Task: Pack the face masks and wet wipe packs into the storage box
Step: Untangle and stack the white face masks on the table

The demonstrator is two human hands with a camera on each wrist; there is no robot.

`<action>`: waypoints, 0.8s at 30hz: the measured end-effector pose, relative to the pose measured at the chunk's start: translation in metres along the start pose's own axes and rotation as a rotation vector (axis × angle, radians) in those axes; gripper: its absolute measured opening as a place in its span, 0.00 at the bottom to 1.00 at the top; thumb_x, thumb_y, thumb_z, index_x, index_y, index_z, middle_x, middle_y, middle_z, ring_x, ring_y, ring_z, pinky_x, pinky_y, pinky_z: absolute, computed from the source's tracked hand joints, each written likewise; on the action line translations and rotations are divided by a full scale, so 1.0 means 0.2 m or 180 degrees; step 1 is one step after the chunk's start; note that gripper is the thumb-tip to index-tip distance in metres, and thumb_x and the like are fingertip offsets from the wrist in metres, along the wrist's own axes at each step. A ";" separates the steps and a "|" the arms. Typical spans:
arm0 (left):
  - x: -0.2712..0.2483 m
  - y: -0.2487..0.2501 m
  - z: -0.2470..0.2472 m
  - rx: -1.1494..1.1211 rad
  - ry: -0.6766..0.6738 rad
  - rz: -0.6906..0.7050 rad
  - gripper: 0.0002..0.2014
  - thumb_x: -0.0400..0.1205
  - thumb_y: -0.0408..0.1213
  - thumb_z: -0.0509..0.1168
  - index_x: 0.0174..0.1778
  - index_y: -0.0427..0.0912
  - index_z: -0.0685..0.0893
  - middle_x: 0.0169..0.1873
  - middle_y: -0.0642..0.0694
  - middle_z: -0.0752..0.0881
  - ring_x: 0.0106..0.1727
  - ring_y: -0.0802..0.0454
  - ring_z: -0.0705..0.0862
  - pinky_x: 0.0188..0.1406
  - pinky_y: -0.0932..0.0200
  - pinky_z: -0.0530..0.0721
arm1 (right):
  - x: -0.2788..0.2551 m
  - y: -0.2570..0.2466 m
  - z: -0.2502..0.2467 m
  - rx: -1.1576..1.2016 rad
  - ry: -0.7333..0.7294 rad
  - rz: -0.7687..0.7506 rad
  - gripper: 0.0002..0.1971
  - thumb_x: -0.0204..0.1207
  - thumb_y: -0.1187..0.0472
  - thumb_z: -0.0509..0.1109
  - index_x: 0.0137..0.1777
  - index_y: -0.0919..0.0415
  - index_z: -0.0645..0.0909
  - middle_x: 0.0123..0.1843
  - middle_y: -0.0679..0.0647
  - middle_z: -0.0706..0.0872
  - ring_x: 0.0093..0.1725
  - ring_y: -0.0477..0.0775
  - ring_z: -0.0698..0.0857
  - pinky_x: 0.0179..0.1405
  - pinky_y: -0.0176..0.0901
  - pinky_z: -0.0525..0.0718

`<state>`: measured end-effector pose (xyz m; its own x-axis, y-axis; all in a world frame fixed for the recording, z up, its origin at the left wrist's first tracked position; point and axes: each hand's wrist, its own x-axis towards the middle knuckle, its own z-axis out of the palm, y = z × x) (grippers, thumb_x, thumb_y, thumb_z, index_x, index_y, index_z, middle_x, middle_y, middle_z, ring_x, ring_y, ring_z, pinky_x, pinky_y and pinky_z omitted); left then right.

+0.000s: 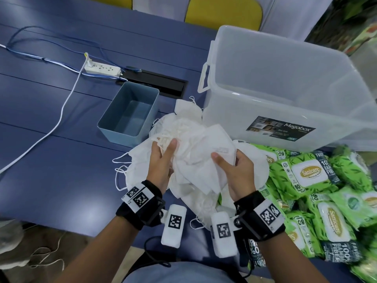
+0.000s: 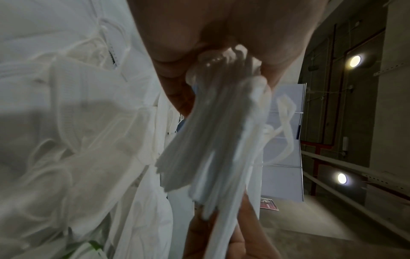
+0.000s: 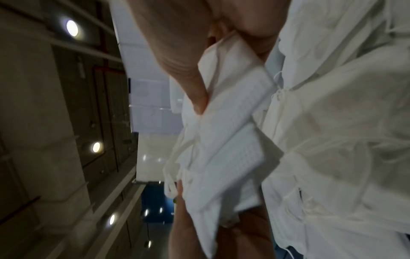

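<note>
A big bundle of white face masks (image 1: 195, 156) is held up between both hands above the blue table's near edge. My left hand (image 1: 163, 162) grips the bundle's left side, thumb on top; the left wrist view shows its fingers curled round a stack of mask edges (image 2: 213, 140). My right hand (image 1: 234, 170) grips the right side, thumb pressed on a folded mask (image 3: 233, 136). The clear plastic storage box (image 1: 285, 94) stands open just behind, to the right. Green wet wipe packs (image 1: 310, 174) lie piled on the right.
A small blue-grey open bin (image 1: 128, 113) stands left of the masks. A white power strip (image 1: 102, 69) with cables lies at the far left. A black cable slot (image 1: 155, 82) is set into the blue table (image 1: 51, 129). Yellow chairs (image 1: 222, 11) stand beyond.
</note>
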<state>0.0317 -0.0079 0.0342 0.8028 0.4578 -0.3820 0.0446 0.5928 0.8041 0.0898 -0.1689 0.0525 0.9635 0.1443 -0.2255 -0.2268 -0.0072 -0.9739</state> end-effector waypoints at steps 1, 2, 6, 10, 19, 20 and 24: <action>0.00 0.00 0.00 0.0004 -0.0024 -0.0020 0.38 0.74 0.48 0.73 0.78 0.44 0.65 0.69 0.45 0.81 0.65 0.47 0.84 0.56 0.48 0.87 | 0.00 0.00 -0.01 0.0167 -0.0003 0.0088 0.08 0.68 0.66 0.78 0.46 0.61 0.86 0.48 0.58 0.91 0.49 0.58 0.89 0.51 0.52 0.86; 0.00 -0.01 0.01 0.0031 -0.0076 -0.0022 0.37 0.75 0.47 0.73 0.77 0.44 0.65 0.69 0.44 0.81 0.64 0.47 0.84 0.56 0.47 0.87 | 0.01 -0.01 -0.03 0.0310 -0.0020 0.0181 0.09 0.67 0.66 0.78 0.47 0.62 0.86 0.49 0.58 0.91 0.50 0.58 0.89 0.52 0.52 0.86; -0.02 -0.01 0.01 -0.0058 -0.0297 -0.0183 0.35 0.73 0.44 0.74 0.76 0.45 0.69 0.65 0.44 0.84 0.63 0.47 0.85 0.58 0.50 0.86 | 0.00 -0.02 -0.05 0.0570 -0.0228 0.0347 0.15 0.66 0.63 0.76 0.53 0.64 0.84 0.53 0.60 0.90 0.52 0.58 0.89 0.54 0.51 0.87; -0.03 -0.01 0.00 -0.0207 -0.0507 -0.0262 0.41 0.66 0.44 0.79 0.75 0.41 0.71 0.65 0.40 0.84 0.63 0.44 0.85 0.51 0.53 0.88 | 0.01 -0.03 -0.06 0.0663 -0.0408 0.0265 0.26 0.56 0.54 0.80 0.55 0.62 0.83 0.54 0.58 0.90 0.54 0.57 0.89 0.53 0.48 0.87; -0.05 -0.03 -0.02 -0.0156 -0.0499 -0.0219 0.38 0.67 0.30 0.74 0.74 0.37 0.70 0.62 0.40 0.86 0.60 0.43 0.87 0.52 0.50 0.88 | 0.03 -0.04 -0.08 0.0784 -0.0029 0.0232 0.16 0.74 0.67 0.73 0.62 0.67 0.80 0.58 0.61 0.88 0.60 0.61 0.86 0.64 0.60 0.82; -0.06 -0.03 -0.02 -0.0163 -0.0494 -0.0209 0.36 0.68 0.30 0.72 0.74 0.37 0.70 0.62 0.40 0.86 0.60 0.44 0.87 0.51 0.51 0.88 | 0.04 -0.03 -0.10 0.0651 0.0065 0.0154 0.14 0.74 0.68 0.73 0.60 0.65 0.81 0.57 0.60 0.89 0.59 0.60 0.87 0.64 0.60 0.82; -0.06 -0.04 -0.02 -0.0221 -0.0435 -0.0167 0.36 0.69 0.32 0.72 0.75 0.39 0.71 0.65 0.39 0.84 0.63 0.43 0.85 0.55 0.50 0.88 | 0.08 -0.05 -0.17 0.0368 0.0446 -0.0091 0.14 0.67 0.65 0.80 0.51 0.57 0.83 0.55 0.59 0.89 0.57 0.61 0.87 0.62 0.65 0.82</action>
<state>0.0199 -0.0148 0.0308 0.8740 0.3336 -0.3534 0.0512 0.6599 0.7496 0.1124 -0.2002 0.0570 0.9783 0.0036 -0.2071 -0.2063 0.1097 -0.9723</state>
